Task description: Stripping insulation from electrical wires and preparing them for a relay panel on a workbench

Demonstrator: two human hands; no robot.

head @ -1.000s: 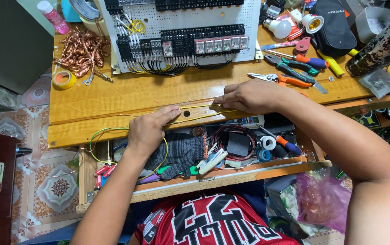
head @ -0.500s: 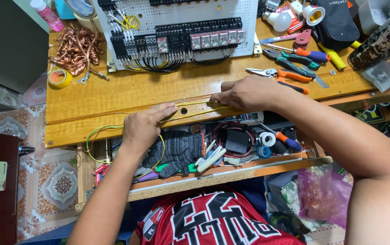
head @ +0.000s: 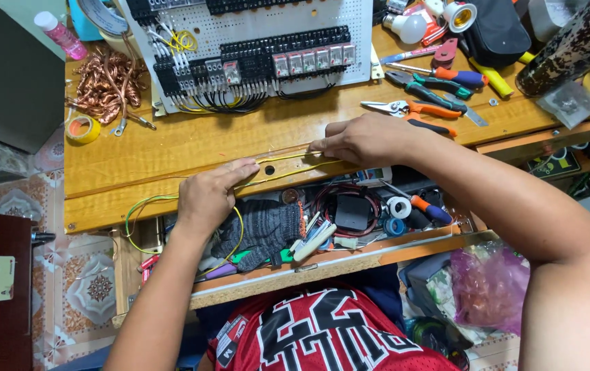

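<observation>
A thin yellow wire (head: 288, 157) lies stretched along the front of the wooden desk (head: 171, 148). My left hand (head: 211, 194) presses flat on the wire near the desk's front edge. My right hand (head: 364, 139) pinches the wire's other end between thumb and fingers, a little farther back. A green-and-yellow loop of wire (head: 137, 220) hangs off the desk edge to the left of my left hand.
A white perforated panel with black relays and wiring (head: 254, 48) stands at the back. Coiled copper wire (head: 103, 86) and a tape roll (head: 83, 128) lie left. Pliers and screwdrivers (head: 432, 93) lie right. An open drawer (head: 336, 220) below holds gloves, tape and tools.
Both hands have stayed on the wire in much the same place. The view has shifted slightly, so the desk sits a little lower in the picture.
</observation>
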